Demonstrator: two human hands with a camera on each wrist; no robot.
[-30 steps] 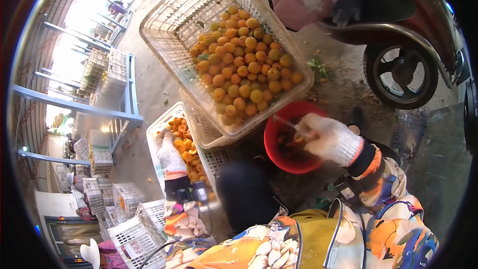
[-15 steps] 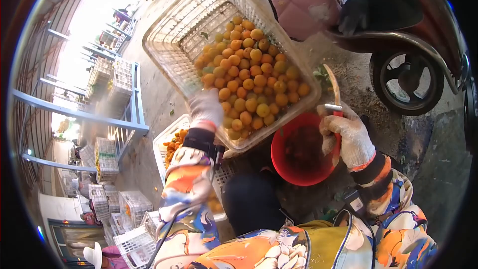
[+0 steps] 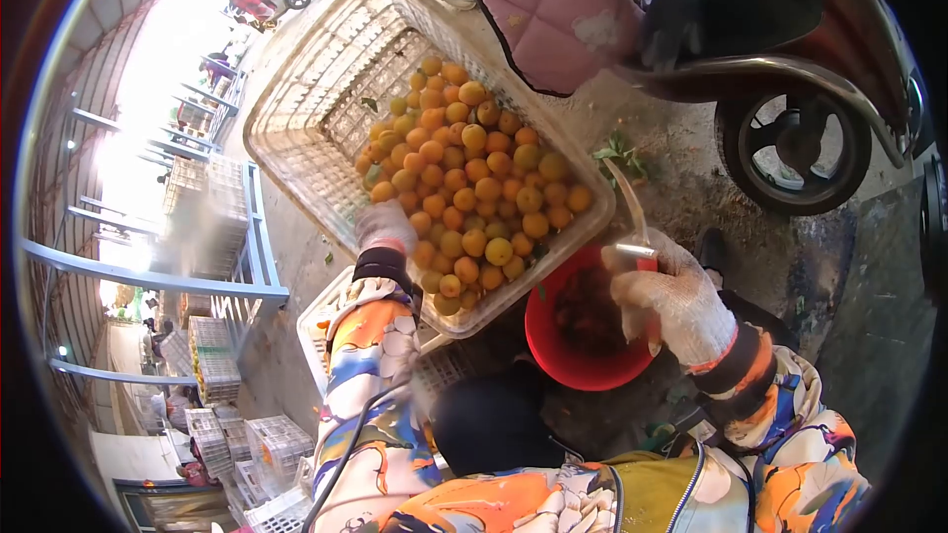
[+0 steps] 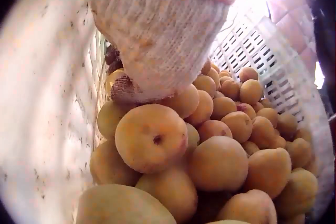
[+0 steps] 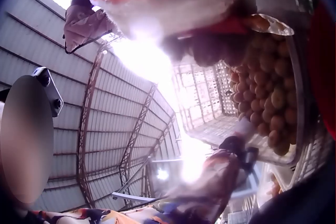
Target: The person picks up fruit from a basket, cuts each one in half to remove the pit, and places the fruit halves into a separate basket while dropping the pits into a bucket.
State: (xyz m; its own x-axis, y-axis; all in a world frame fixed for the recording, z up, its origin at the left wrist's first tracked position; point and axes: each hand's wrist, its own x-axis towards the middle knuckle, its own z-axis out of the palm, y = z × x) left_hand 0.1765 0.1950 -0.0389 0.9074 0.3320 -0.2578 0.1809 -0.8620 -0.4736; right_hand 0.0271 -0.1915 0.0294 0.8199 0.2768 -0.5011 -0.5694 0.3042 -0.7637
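A white plastic crate (image 3: 326,89) holds a heap of orange fruit (image 3: 474,178). My left hand (image 3: 385,227), in a white knit glove, reaches over the crate's near rim and rests on the fruit. In the left wrist view the glove (image 4: 157,40) lies on the fruit (image 4: 152,137) by the crate wall (image 4: 47,103), with its fingertips buried among them. My gloved right hand (image 3: 667,301) grips a red-handled knife (image 3: 632,212), blade up, over a red basin (image 3: 578,360) of dark scraps. The right wrist view shows the crate's fruit (image 5: 268,98) and my left sleeve (image 5: 226,171).
A scooter wheel (image 3: 795,153) stands at the right, with a person in a pink quilted jacket (image 3: 563,10) behind the crate. A second white crate (image 3: 321,311) lies under the first. Blue metal framing (image 3: 257,227) and stacked crates (image 3: 212,375) are at the left.
My left hand has left the lower crate of cut fruit and come up into the crate of whole fruit. My right hand has raised the knife out of the basin, blade now upward.
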